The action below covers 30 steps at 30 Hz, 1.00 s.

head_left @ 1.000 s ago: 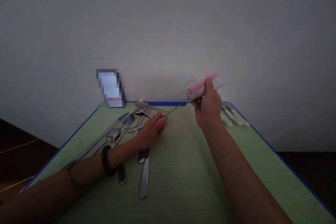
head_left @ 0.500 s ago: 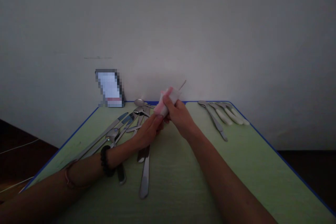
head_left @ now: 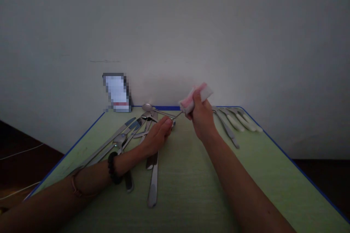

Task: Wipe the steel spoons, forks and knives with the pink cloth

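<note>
A thin-handled metal piece of cutlery (head_left: 178, 115) is pinched in my left hand (head_left: 157, 135); the fingers cover its head, so its kind is unclear. My right hand (head_left: 203, 116) is closed around a folded pink-and-white cloth (head_left: 188, 104). The metal shaft runs from my left fingers up to the lower edge of the cloth. Around and beneath my left hand lie loose cutlery: a spoon (head_left: 147, 107), another spoon (head_left: 119, 139), a knife (head_left: 109, 140) and a long handle (head_left: 153, 189).
On the right of the green table (head_left: 186, 189) lie a metal utensil (head_left: 226, 129) and several pieces with pale handles (head_left: 235, 122), side by side. A phone (head_left: 117, 93) leans against the wall (head_left: 175, 36) at the back left. Blue edging (head_left: 175, 108) borders the tabletop.
My right hand and the cloth have slid up and right, away from my left hand, baring the metal shaft between them. My left hand stays in nearly the same place.
</note>
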{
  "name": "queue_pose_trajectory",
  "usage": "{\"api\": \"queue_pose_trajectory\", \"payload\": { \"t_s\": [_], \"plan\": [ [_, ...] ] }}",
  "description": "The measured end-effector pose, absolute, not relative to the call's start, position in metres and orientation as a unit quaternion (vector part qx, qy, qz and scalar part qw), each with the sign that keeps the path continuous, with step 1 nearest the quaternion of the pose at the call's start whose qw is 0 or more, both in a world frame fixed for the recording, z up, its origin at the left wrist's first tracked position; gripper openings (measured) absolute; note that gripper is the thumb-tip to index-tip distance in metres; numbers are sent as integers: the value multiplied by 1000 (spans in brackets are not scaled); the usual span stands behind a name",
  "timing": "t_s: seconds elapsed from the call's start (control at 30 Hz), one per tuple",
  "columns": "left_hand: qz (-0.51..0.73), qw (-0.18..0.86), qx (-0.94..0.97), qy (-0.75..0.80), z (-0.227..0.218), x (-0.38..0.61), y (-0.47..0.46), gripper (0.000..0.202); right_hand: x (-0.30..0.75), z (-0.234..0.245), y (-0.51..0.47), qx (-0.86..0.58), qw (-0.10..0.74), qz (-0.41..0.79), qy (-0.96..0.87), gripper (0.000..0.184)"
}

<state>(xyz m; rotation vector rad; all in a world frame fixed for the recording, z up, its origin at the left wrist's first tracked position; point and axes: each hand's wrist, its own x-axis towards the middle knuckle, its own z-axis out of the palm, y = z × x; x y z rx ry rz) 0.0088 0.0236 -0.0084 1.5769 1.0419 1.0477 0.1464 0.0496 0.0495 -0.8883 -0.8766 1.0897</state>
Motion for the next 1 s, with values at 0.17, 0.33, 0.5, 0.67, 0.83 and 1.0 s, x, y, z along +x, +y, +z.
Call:
{"api": "queue_pose_trajectory", "payload": {
  "t_s": [0.17,0.33,0.5,0.67,0.83,1.0],
  "plan": [
    [430,465,632,447,-6,12,23,28,129,32,46,-418,579,546,-438,46],
    [424,457,648,437,-8,11,24,32,151,50,49,-402,605,551,-410,41],
    [415,459,660,426,-8,9,24,35,163,62,52,-397,690,484,-364,42],
    [424,474,648,418,-8,10,24,33,141,43,49,-408,652,498,-401,44],
    [425,495,620,435,-8,14,25,32,132,30,46,-405,578,551,-445,47],
    [420,472,641,436,-5,14,23,30,142,38,47,-409,592,546,-429,41]
  ]
}}
